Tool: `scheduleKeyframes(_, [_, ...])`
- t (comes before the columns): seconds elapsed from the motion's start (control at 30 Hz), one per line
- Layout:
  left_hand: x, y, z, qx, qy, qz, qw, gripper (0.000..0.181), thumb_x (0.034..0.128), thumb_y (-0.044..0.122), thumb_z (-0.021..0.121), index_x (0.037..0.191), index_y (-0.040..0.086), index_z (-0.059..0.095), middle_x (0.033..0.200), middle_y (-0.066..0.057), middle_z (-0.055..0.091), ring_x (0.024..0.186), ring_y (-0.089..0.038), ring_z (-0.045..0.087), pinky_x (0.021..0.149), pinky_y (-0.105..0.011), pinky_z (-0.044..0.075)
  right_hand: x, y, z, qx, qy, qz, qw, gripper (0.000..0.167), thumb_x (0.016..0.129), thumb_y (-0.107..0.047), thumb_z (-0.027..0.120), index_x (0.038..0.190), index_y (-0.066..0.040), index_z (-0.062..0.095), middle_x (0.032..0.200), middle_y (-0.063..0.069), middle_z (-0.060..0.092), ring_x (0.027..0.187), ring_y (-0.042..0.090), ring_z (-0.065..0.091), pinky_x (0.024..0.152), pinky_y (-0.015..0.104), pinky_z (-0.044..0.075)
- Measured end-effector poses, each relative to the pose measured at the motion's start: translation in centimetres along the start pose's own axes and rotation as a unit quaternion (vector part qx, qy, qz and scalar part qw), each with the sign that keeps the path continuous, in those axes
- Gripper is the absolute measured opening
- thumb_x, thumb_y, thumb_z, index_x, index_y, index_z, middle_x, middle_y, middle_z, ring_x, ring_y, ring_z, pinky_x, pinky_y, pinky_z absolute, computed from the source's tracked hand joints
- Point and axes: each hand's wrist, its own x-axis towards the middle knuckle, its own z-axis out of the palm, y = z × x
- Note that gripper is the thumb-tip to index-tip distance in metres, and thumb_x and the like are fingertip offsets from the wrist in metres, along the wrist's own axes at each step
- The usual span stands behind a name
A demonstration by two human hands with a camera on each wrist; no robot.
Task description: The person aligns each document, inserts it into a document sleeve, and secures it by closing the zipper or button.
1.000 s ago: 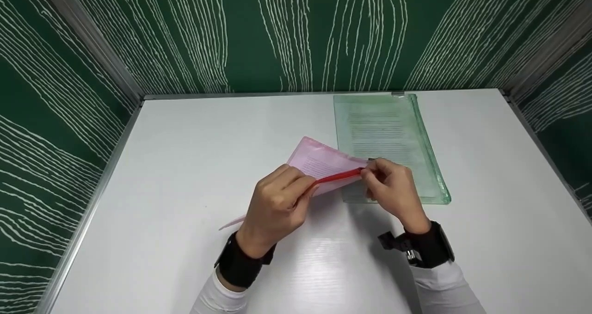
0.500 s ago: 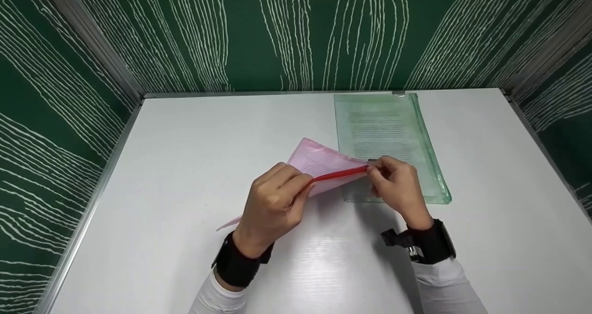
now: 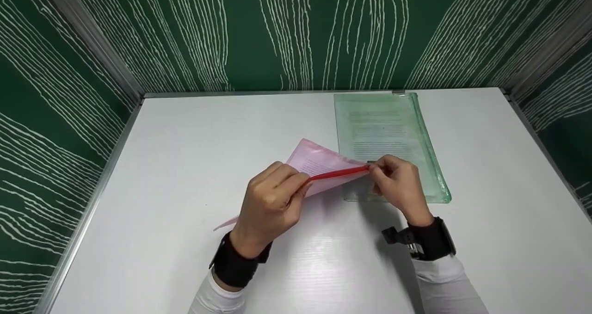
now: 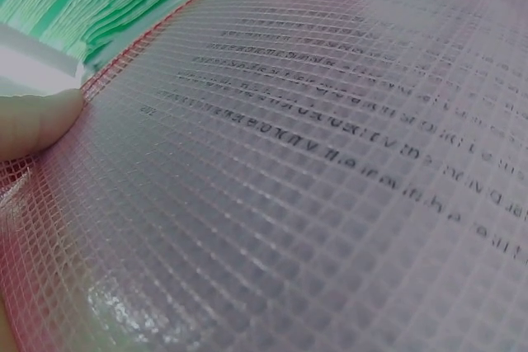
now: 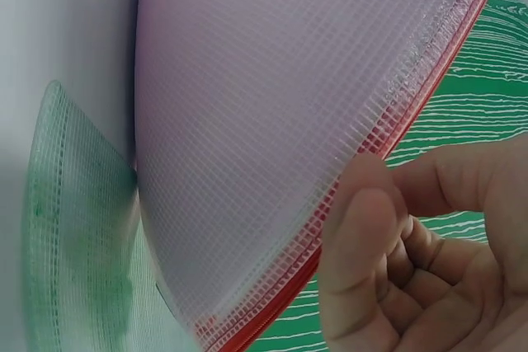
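Note:
A pink translucent mesh zip pouch (image 3: 317, 160) with a red zip edge is held tilted above the white table. My left hand (image 3: 273, 203) grips its zip edge near the middle, thumb (image 4: 41, 125) on the edge in the left wrist view. At the right end of the red edge, my right hand (image 3: 398, 184) pinches the zip between thumb and curled fingers (image 5: 363, 237). Whether it holds a zip slider cannot be made out. Printed text shows through the mesh in the left wrist view. The left hand hides part of the pouch.
A green mesh zip pouch (image 3: 381, 120) with a printed sheet inside lies flat at the back right, partly behind the right hand. Green walls (image 3: 245, 36) with white wavy lines surround the white table (image 3: 203, 138) at the back and sides.
My right hand has shifted slightly right and away from me, and the left hand slightly left. A little more of the red zip edge now shows between them. The green pouch stays put.

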Motion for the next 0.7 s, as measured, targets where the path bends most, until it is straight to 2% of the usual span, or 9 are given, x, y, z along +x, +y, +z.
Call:
scheduleKeyframes(0.33, [0.1, 0.1, 0.0, 0.001, -0.004, 0.000, 1.0000, 0.008, 0.0801, 0.005, 0.066, 0.072, 0.006, 0.065, 0.065, 0.000, 0.053, 0.061, -0.011, 0.046, 0.054, -0.020, 0.038, 0.1, 0.2, -0.1, -0.006, 0.004, -0.005, 1.0000, 0.016, 0.089, -0.010, 0.056, 0.075, -0.005, 0.062, 0.058, 0.014, 0.059, 0.045, 0.024, 0.057, 0.043, 0.022, 0.042])
scheduleKeyframes(0.57, [0.2, 0.1, -0.4, 0.003, 0.008, -0.001, 1.0000, 0.006, 0.0787, 0.005, 0.068, 0.073, 0.006, 0.066, 0.065, 0.000, 0.054, 0.061, -0.011, 0.047, 0.054, -0.020, 0.039, 0.3, 1.0, -0.1, -0.022, 0.016, 0.021, 0.9994, 0.016, 0.088, -0.010, 0.055, 0.075, -0.004, 0.062, 0.057, 0.011, 0.060, 0.045, 0.021, 0.058, 0.042, 0.022, 0.041])
scheduleKeyframes(0.7, [0.2, 0.1, -0.5, 0.001, 0.011, -0.001, 0.9999, 0.007, 0.0784, 0.005, 0.068, 0.072, 0.006, 0.066, 0.065, 0.000, 0.054, 0.060, -0.010, 0.047, 0.054, -0.020, 0.039, 0.3, 1.1, -0.3, -0.024, 0.013, 0.020, 0.9994, 0.016, 0.089, -0.010, 0.054, 0.078, -0.003, 0.062, 0.057, 0.011, 0.060, 0.045, 0.021, 0.058, 0.043, 0.023, 0.042])
